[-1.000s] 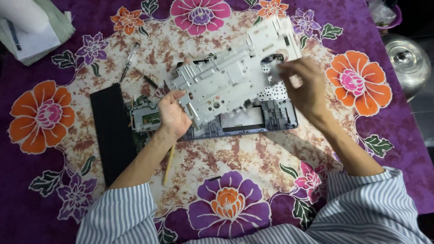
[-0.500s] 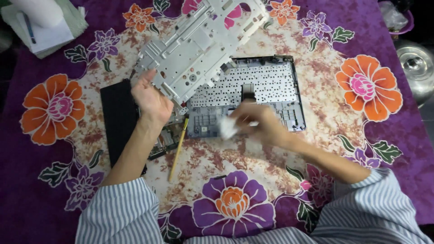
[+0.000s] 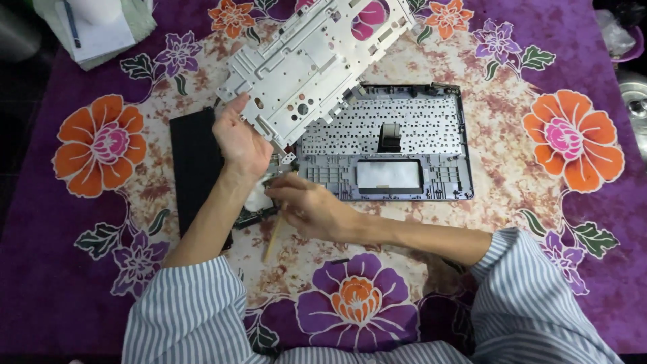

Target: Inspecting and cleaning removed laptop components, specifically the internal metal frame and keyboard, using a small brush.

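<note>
Take the keyboard shell point(image 3: 384, 145) as your landmark, lying open side up on the flowered cloth point(image 3: 579, 222) that covers the bench.

Nearest you, just off the shell's near left corner, your right hand point(image 3: 303, 205) reaches across with its fingers pinched together. There is something white point(image 3: 255, 199) at their tips, perhaps a wad of tissue, but you cannot tell whether the grip has it. A thin wooden stick point(image 3: 273, 237) lies under that hand, pointing back toward you.

Beyond that, above the shell's left end, your left hand point(image 3: 237, 138) is closed on the near edge of the metal plate point(image 3: 313, 64), thumb on one face, fingers behind. The plate is lifted clear and tilted, its far end up past the shell's back edge. It looks light and stiff but thin, a stamped sheet full of holes and cut-outs, so it would likely bend if twisted and its edges may be sharp. Take it by the solid rim, not the narrow bridges.

Left of the shell, a black slab point(image 3: 194, 165) lies flat, with a small circuit board point(image 3: 253, 216) beside it.

Farthest, well beyond the shell's left corner, sits a stack of white paper point(image 3: 101, 34) with a pen point(image 3: 72, 23) on it. No labels are legible.
</note>
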